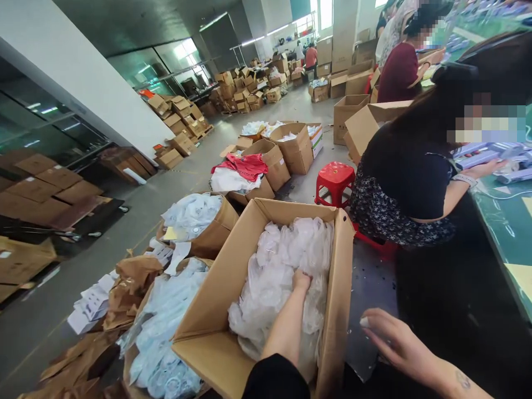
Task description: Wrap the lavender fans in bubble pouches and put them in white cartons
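Observation:
My left hand (302, 280) reaches down into a large open cardboard box (216, 288) in front of me. Its fingers are closed into the heap of clear, crumpled plastic bags (274, 288) that fills much of the box, and seem to grip some of that plastic. My right hand (393, 338) hovers to the right of the box, apart from its wall. The fingers there are loosely bent, the thumb stands off, and nothing shows in the hand.
Left of the box stand cartons of pale blue wrapped parts (166, 327) and crumpled brown paper (135, 282). Beyond are a red stool (334, 180) and more cartons (291, 149). At right a co-worker in a dark top (403, 172) sits at a green-topped bench (505, 221).

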The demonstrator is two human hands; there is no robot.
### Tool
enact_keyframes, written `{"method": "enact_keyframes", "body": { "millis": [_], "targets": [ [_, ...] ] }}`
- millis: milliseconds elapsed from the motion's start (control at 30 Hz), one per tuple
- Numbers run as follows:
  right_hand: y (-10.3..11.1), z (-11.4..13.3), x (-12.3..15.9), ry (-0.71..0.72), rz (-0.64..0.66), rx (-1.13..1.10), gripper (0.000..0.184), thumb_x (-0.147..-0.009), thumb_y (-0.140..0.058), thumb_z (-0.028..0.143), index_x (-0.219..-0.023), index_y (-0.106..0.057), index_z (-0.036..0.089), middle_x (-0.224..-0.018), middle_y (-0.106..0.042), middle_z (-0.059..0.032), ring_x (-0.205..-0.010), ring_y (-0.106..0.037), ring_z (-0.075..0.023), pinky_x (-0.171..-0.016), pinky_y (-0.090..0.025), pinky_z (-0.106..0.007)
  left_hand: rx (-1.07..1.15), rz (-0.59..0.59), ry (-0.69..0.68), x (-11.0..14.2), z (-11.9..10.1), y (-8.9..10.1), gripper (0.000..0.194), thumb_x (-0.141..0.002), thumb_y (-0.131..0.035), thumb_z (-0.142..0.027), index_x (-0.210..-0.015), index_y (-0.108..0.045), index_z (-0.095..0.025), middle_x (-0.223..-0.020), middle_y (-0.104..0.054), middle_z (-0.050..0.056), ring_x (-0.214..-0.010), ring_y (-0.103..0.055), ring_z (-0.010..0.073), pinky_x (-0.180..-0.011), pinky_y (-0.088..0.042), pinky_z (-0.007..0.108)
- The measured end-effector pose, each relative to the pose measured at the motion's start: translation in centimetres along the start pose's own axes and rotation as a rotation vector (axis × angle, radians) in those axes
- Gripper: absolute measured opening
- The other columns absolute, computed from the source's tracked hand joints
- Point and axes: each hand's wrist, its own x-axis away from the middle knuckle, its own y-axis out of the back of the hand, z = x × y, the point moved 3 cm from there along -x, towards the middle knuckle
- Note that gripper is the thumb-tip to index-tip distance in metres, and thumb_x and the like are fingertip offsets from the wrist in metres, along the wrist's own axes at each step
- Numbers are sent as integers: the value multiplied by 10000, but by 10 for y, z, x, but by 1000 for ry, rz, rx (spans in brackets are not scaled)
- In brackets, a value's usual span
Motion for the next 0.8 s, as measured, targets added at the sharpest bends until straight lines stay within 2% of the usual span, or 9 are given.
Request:
{"method": "enact_keyframes", "body": {
  "millis": [67,200,300,367,433,533,667,733,800],
  "targets": [
    [4,5,-14,-67,-77,-35,113,-865,-530,269,-879,-626,210,-867,-650,-57,-783,-619,-161,-707,-516,-244,12,11,-7,2,3,13,141,-656,-668,-250,-598,-559,-181,-641,-552,34,-805,-592,261,-746,-413,368],
    [12,1,-43,-298,-264,-193,200,-842,-559,390,-826,-602,196,-692,-605,-17,-626,-565,-145,-583,-486,-246,95,39,-102,29,-1,64,151,-733,-597,-317,-676,-607,-178,-735,-587,22,-813,-548,200,-807,-403,335],
    [2,6,-77,-367,-268,-451,319,-800,-605,460,-1000,-572,214,-839,-634,-40,-709,-595,-161,-627,-517,-276,275,104,-154,68,-9,88,189,-748,-605,-358,-715,-596,-172,-750,-579,3,-779,-531,158,-791,-416,302],
    [-8,14,-99,-424,-248,-625,563,-735,-676,490,-1201,-460,259,-1184,-566,-97,-976,-592,-208,-773,-534,-340,519,192,-152,95,-16,91,186,-743,-634,-344,-742,-575,-168,-745,-563,-7,-751,-529,138,-778,-432,298],
    [-18,22,-114,-535,-148,-814,793,-704,-692,541,-1345,-277,330,-1418,-379,-113,-1194,-490,-253,-876,-506,-420,700,253,-153,118,-23,88,174,-731,-658,-309,-779,-564,-171,-771,-561,-8,-762,-534,134,-777,-445,301],
    [-29,29,-119,-645,56,-1059,927,-700,-599,683,-1417,-96,380,-1507,-261,-117,-1294,-405,-310,-930,-453,-522,533,152,-233,143,-32,86,147,-713,-662,-269,-757,-557,-176,-724,-543,-19,-719,-514,126,-690,-429,251],
    [-23,25,-101,-476,15,-1068,1195,-553,-711,694,-1446,17,379,-1558,-128,-103,-1396,-229,-307,-1042,-332,-528,138,-125,-343,164,-41,84,167,-741,-603,-245,-626,-501,-178,-599,-454,-38,-599,-429,107,-557,-338,223],
    [-20,27,-89,-344,41,-1046,1218,-551,-772,609,-1452,14,373,-1554,-145,-97,-1406,-204,-288,-1062,-301,-520,68,-168,-391,169,-43,76,196,-774,-569,-255,-602,-507,-183,-580,-455,-30,-585,-429,114,-558,-344,235],
    [-17,34,-79,-253,-7,-1019,1122,-572,-806,511,-1444,-116,357,-1513,-265,-96,-1371,-294,-277,-1065,-309,-496,71,-136,-431,174,-45,65,186,-801,-552,-275,-634,-559,-193,-599,-505,-7,-602,-467,136,-587,-380,260]
  ]
}}
